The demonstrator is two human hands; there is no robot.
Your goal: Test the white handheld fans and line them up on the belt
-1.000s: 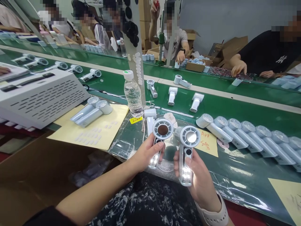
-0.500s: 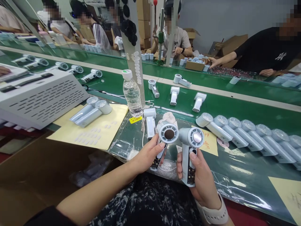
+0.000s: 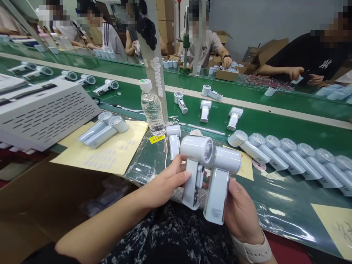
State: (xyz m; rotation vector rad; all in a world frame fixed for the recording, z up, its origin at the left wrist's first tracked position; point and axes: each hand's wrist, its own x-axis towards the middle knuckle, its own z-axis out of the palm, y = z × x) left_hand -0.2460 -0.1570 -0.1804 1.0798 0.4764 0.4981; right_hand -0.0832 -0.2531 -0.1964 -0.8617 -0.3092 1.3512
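Observation:
My left hand (image 3: 172, 179) is closed around the handle of a pale blue handheld fan (image 3: 189, 187), whose side opening shows a circuit board. Closed on a second handheld fan (image 3: 217, 194) is my right hand (image 3: 242, 209), with a pale watch band on its wrist. Both fans are upright with round heads on top, held side by side over the bench's near edge. The heads touch or nearly touch; I cannot tell which. Just behind the left one, another fan (image 3: 173, 141) stands on the bench, partly hidden.
A row of fans (image 3: 286, 154) lies at the right. A water bottle (image 3: 151, 108) stands by the post. Two wrapped fans (image 3: 101, 132) and small white stickers lie on yellow paper (image 3: 132, 146). Several fans (image 3: 235, 117) sit on the green belt (image 3: 253, 113). Co-workers (image 3: 211, 47) sit opposite.
Both fans have been turned in my hands: their round face discs and the right one's circuit board no longer face me, and smooth casing shows instead. Across the belt, co-workers' hands have moved.

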